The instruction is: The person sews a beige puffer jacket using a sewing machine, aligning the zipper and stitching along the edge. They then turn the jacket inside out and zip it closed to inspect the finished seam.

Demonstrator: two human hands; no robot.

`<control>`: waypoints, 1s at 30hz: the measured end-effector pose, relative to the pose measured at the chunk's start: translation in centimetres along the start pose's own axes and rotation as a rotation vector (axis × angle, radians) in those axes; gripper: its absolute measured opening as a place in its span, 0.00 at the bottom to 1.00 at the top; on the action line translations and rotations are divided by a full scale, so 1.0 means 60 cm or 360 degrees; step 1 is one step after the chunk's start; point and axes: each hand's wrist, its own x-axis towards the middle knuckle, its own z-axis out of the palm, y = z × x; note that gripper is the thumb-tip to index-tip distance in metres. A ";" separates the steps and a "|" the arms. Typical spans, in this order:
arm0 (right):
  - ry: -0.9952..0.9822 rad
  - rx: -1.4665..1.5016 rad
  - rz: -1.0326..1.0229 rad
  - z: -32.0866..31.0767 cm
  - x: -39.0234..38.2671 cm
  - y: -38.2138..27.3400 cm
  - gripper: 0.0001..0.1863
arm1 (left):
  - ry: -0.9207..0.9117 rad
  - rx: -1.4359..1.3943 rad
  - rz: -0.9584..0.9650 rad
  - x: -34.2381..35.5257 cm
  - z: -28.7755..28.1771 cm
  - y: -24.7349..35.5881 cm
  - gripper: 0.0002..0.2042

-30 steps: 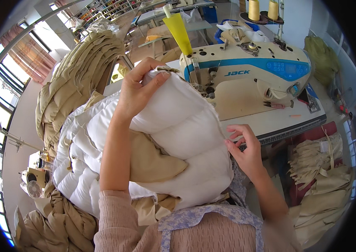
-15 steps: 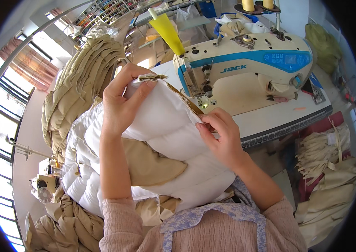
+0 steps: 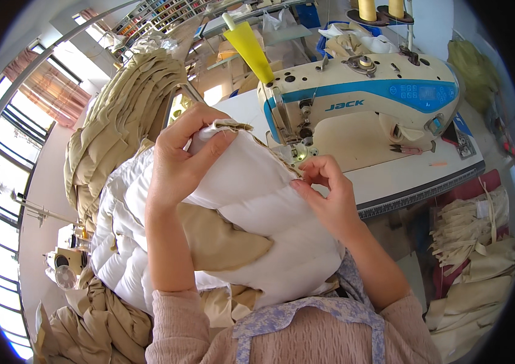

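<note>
A puffy white padded garment piece (image 3: 251, 206) with khaki fabric along its raw edge hangs between my hands. My left hand (image 3: 187, 151) pinches the upper corner of that edge between thumb and fingers. Further down the same edge, on the right, my right hand (image 3: 327, 191) grips it between thumb and forefinger. A khaki fabric flap (image 3: 224, 239) lies over the white padding below my hands. Just beyond the edge stands a white and blue sewing machine (image 3: 360, 91); its needle area (image 3: 300, 130) is close to my right fingertips, and the cloth is apart from it.
Quilted khaki pieces (image 3: 118, 109) hang in a thick stack at the left. Pink-handled snips (image 3: 412, 148) lie on the machine table (image 3: 391, 188). Bundled beige fabric strips (image 3: 470, 224) rest at the lower right. A yellow holder (image 3: 251, 51) stands on the machine, near thread cones (image 3: 368, 9).
The held edge now runs straighter between my hands. Both hands keep their grip, with the right fingers slightly higher and further right. The whole view has shifted a little.
</note>
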 end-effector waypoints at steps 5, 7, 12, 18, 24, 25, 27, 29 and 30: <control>-0.0694 0.0019 0.0339 -0.029 -0.012 0.031 0.13 | -0.0178 -0.0009 -0.0268 0.025 0.026 -0.043 0.11; -0.1120 0.0509 0.1237 -0.029 -0.039 -0.004 0.15 | -0.0508 0.0216 -0.0358 0.027 0.063 -0.074 0.15; -0.1208 0.0579 0.1607 -0.026 -0.132 0.068 0.22 | -0.1343 0.0349 -0.0405 -0.055 0.235 -0.216 0.21; -0.0340 -0.0546 0.0532 -0.050 -0.026 0.138 0.19 | -0.1256 0.0025 -0.0572 -0.036 0.251 -0.265 0.19; -0.0563 -0.0901 0.0652 -0.022 0.035 0.181 0.14 | -0.1251 -0.0023 -0.0610 -0.037 0.246 -0.281 0.20; -0.0604 -0.0985 0.0684 -0.019 0.042 0.179 0.13 | -0.1262 0.0004 -0.0631 -0.038 0.244 -0.283 0.20; -0.0683 -0.1190 0.0647 -0.014 0.055 0.177 0.12 | -0.1216 0.0299 -0.0589 -0.040 0.248 -0.268 0.19; -0.0766 -0.1329 0.0619 -0.014 0.067 0.178 0.11 | -0.1035 0.0583 -0.0322 -0.043 0.244 -0.246 0.17; -0.0797 -0.1367 0.0613 -0.019 0.073 0.176 0.11 | -0.0878 0.0712 -0.0065 -0.043 0.239 -0.232 0.16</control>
